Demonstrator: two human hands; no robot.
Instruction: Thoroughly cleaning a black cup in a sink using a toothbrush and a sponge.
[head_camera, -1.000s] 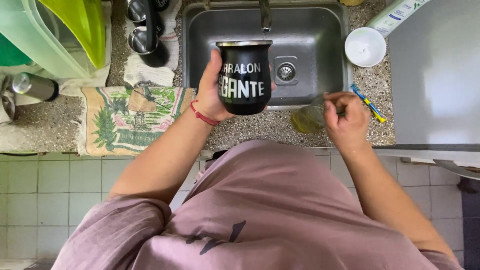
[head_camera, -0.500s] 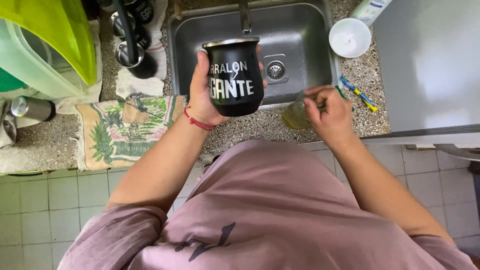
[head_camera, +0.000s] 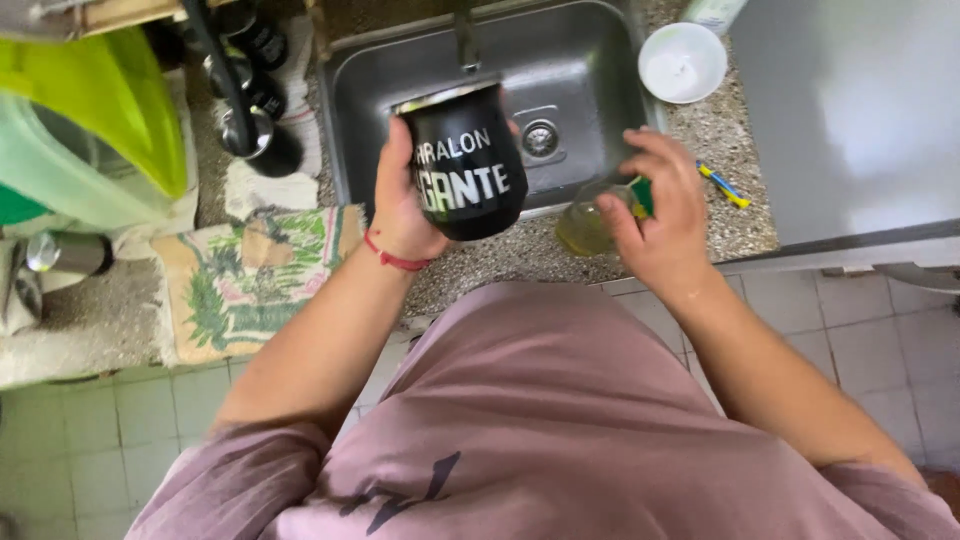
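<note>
Right hand (head_camera: 668, 215) now lifted onto the yellowish bottle (head_camera: 585, 225) at the sink (head_camera: 590, 80) edge, fingers wrapped round it; left hand (head_camera: 405, 200) clamped on black cup (head_camera: 462, 160), above the counter (head_camera: 520, 260)

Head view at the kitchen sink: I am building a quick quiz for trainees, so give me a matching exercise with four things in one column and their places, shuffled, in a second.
Things:
1. black rounded metal-rimmed cup
2. translucent yellowish bottle
3. white round bowl
4. green-patterned cloth

Places:
A. flat on the counter, left of the steel sink
B. on the speckled counter beyond the sink's right corner
C. gripped in the left hand, over the sink's front edge
D. at the right hand, on the counter's front strip

Pairs: 1-C, 2-D, 3-B, 4-A
</note>
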